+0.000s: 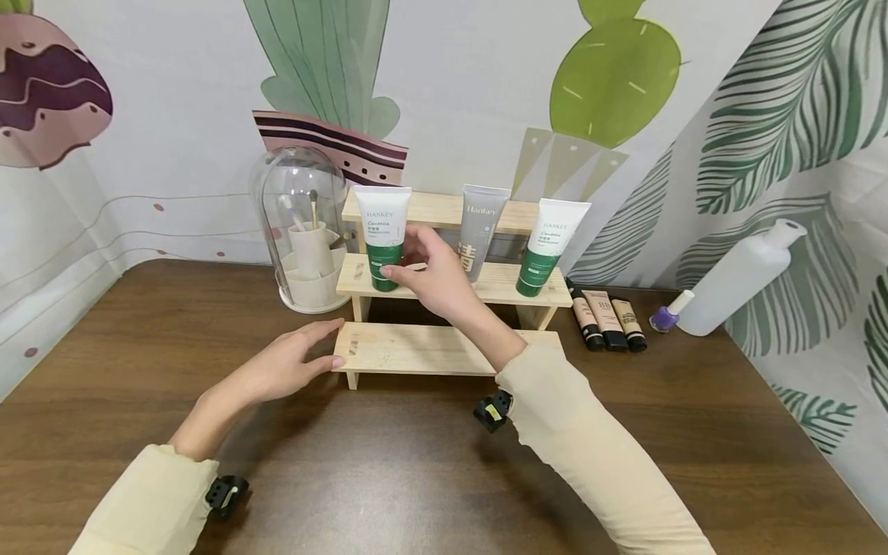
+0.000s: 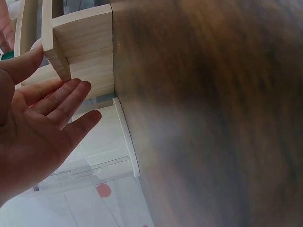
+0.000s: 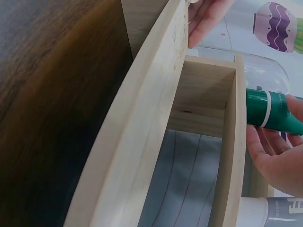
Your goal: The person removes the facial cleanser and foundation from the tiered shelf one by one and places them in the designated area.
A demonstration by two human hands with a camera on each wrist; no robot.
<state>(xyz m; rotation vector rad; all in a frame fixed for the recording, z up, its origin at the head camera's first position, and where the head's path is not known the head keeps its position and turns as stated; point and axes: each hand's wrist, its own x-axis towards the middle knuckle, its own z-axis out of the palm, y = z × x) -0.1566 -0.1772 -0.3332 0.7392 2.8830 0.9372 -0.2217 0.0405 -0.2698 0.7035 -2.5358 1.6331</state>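
My right hand (image 1: 444,279) holds a white-and-green squeeze tube (image 1: 385,227) at the left end of the middle step of a wooden tiered shelf (image 1: 416,351). The thumb lies on the tube's front, with fingers behind it. In the right wrist view, the green cap (image 3: 256,107) stands against the step. My left hand (image 1: 287,366) touches the left end of the bottom step, its thumb at the front corner. The fingers (image 2: 71,97) extend along that end in the left wrist view. A grey tube (image 1: 480,231) and another white-and-green tube (image 1: 551,248) stand on the middle step.
Left of the shelf stands a clear dome (image 1: 298,177) over a brush holder (image 1: 312,250). To the right lie several small cosmetic tubes (image 1: 605,320), a purple nail polish bottle (image 1: 666,317) and a leaning white bottle (image 1: 738,277). Patterned cloth hangs behind.
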